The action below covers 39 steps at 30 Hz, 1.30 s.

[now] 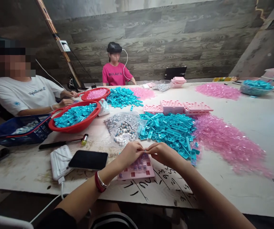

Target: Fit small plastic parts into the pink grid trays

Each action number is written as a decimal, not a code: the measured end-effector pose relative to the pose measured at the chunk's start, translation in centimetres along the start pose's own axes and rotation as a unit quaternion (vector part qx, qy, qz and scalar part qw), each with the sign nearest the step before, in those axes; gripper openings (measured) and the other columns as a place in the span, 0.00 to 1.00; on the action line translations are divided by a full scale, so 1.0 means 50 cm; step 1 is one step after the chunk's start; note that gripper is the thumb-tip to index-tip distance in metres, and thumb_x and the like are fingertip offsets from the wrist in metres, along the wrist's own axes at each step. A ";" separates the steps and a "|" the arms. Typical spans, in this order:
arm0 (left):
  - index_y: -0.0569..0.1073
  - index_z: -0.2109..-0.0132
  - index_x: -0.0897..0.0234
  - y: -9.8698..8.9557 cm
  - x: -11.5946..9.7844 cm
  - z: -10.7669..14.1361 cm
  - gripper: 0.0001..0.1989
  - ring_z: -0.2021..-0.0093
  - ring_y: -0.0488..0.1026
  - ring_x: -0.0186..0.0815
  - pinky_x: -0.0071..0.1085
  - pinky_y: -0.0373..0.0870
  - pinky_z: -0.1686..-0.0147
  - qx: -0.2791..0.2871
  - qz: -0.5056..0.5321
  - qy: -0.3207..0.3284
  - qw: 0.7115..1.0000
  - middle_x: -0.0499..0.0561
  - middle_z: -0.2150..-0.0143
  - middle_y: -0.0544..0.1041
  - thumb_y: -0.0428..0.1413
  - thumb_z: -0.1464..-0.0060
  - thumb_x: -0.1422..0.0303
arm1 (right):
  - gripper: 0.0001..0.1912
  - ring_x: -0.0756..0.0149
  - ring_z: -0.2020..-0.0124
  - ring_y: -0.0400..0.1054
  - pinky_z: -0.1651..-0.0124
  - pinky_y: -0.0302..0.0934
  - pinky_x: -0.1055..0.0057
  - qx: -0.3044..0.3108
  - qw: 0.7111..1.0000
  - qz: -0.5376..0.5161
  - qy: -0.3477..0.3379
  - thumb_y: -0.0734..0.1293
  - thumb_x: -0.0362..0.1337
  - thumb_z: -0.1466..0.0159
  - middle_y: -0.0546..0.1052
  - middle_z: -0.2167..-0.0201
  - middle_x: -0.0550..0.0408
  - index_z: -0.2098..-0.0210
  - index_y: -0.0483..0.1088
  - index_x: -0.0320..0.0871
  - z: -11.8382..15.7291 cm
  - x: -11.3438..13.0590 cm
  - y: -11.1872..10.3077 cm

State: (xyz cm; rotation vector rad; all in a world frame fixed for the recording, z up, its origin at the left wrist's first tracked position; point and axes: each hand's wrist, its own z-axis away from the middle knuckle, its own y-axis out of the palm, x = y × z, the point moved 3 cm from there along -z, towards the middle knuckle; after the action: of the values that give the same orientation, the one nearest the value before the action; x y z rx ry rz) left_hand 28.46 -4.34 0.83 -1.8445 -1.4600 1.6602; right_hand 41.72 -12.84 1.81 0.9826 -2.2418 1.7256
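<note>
My left hand [132, 152] and my right hand [160, 150] meet over the far edge of a pink tray [139, 174] with square holes. Several small clear-purple pieces [140, 166] sit in rows on it. Both hands have their fingertips pinched together, almost touching each other. Whatever lies between the fingertips is too small and too hidden to name. Just beyond my hands is a heap of turquoise plastic pieces [169, 128], shaped like little long troughs. A clear plastic bag [125, 133] of small silvery parts lies beyond my left hand.
Pink transparent pieces [229, 143] spread to the right. Stacked pink trays [172, 107] stand behind the turquoise heap. On the left are a phone [88, 159], a white power bank [60, 162], a hammer [63, 143], a red basin [76, 126] and a blue basket [29, 136]. Two people sit across and left.
</note>
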 end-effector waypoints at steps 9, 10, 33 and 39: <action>0.75 0.71 0.66 0.008 -0.007 -0.002 0.07 0.65 0.73 0.34 0.30 0.71 0.62 0.017 -0.008 -0.012 1.000 0.51 0.67 0.77 0.56 0.46 0.78 | 0.16 0.60 0.64 0.74 0.61 0.69 0.66 -0.037 0.999 -0.010 0.014 0.61 0.25 0.41 0.79 0.66 0.53 0.70 0.78 0.48 0.008 -0.021 0.032; 0.76 0.71 0.66 0.009 -0.006 -0.002 0.07 0.65 0.74 0.34 0.30 0.71 0.61 0.023 -0.005 -0.014 1.000 0.51 0.67 0.77 0.56 0.46 0.78 | 0.16 0.59 0.64 0.74 0.62 0.68 0.66 -0.040 0.999 0.002 0.018 0.61 0.24 0.41 0.79 0.65 0.52 0.70 0.78 0.47 0.008 -0.021 0.035; 0.77 0.68 0.65 -0.005 0.004 0.001 0.06 0.63 0.74 0.34 0.30 0.67 0.59 0.046 0.019 -0.061 0.997 0.49 0.65 0.79 0.56 0.46 0.77 | 0.12 0.71 0.82 0.64 0.76 0.55 0.76 -0.113 0.992 0.010 0.061 0.62 0.27 0.42 0.74 0.81 0.53 0.79 0.73 0.41 0.018 -0.018 0.050; 0.76 0.66 0.65 0.002 -0.010 0.005 0.06 0.63 0.73 0.35 0.32 0.68 0.59 0.037 -0.005 -0.010 0.999 0.50 0.66 0.78 0.54 0.45 0.75 | 0.16 0.62 0.64 0.72 0.59 0.66 0.69 -0.110 0.990 0.056 0.071 0.61 0.22 0.44 0.79 0.67 0.52 0.66 0.77 0.43 0.006 -0.047 0.032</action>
State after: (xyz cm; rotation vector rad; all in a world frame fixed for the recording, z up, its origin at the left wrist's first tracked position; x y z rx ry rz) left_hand 28.38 -4.87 0.96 -1.7842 -1.3939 1.7086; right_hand 42.71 -11.98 -0.73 0.6783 -2.3709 1.4928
